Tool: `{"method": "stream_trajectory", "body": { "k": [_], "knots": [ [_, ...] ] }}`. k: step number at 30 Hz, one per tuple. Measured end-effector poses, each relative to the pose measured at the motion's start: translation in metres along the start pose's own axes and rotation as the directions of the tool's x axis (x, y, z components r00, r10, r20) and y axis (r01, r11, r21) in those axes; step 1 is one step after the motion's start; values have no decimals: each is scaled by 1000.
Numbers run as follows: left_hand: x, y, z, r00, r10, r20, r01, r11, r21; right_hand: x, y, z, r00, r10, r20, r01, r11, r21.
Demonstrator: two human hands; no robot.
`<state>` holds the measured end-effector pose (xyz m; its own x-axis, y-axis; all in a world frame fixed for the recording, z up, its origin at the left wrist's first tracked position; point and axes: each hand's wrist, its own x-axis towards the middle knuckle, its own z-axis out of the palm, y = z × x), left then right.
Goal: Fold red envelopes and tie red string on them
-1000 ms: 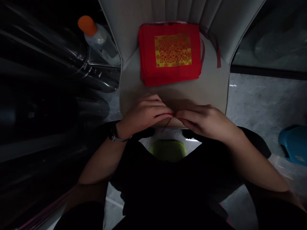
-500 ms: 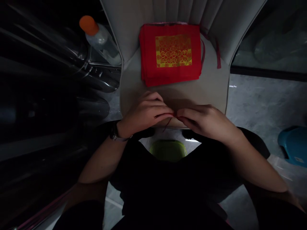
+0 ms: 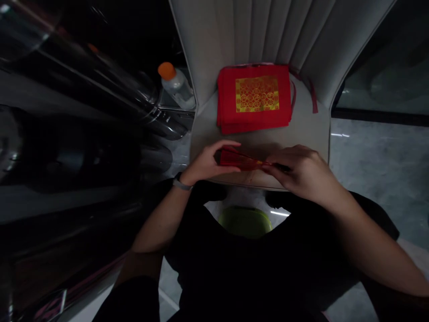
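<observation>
A small red item (image 3: 234,158), thin and shiny with a bit of gold, spans the gap between my hands above the chair's front edge. My left hand (image 3: 209,162) curves around its wide end, thumb and fingers on either side of it. My right hand (image 3: 298,167) pinches its narrow end between thumb and fingers. Beyond them, a stack of red pieces (image 3: 254,120) with a gold printed panel lies on the chair seat (image 3: 311,134). Dark red ribbons (image 3: 313,96) trail from the stack's right side.
A bottle with an orange cap (image 3: 177,87) stands left of the chair, near dark shiny objects. A green container (image 3: 246,222) is on the floor between my knees. The ribbed chair back (image 3: 261,31) rises behind the stack.
The view has shifted, so the chair sits further right and lower. My hands have moved apart, and the red item now shows between them. My left thumb and fingers have spread around it.
</observation>
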<state>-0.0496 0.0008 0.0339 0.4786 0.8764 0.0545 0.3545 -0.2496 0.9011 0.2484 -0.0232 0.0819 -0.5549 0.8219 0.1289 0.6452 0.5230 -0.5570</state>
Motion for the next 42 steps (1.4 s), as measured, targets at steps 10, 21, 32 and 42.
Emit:
{"method": "stream_trajectory", "body": {
  "k": [10, 21, 32, 42],
  "knots": [
    [6, 2, 28, 991, 116, -63, -119, 992, -50, 4, 5, -2, 989, 109, 101, -119, 988, 103],
    [1, 13, 27, 990, 128, -50, -122, 986, 117, 6, 0, -14, 963, 178, 204, -145, 976, -164],
    [32, 2, 39, 938, -277, -210, 175, 898, -403, -4, -6, -40, 994, 91, -68, -99, 987, -125],
    [38, -5, 46, 767, -639, 59, 433, 448, -782, -9, 8, 26, 969, -73, -234, 34, 985, -167]
  ]
}}
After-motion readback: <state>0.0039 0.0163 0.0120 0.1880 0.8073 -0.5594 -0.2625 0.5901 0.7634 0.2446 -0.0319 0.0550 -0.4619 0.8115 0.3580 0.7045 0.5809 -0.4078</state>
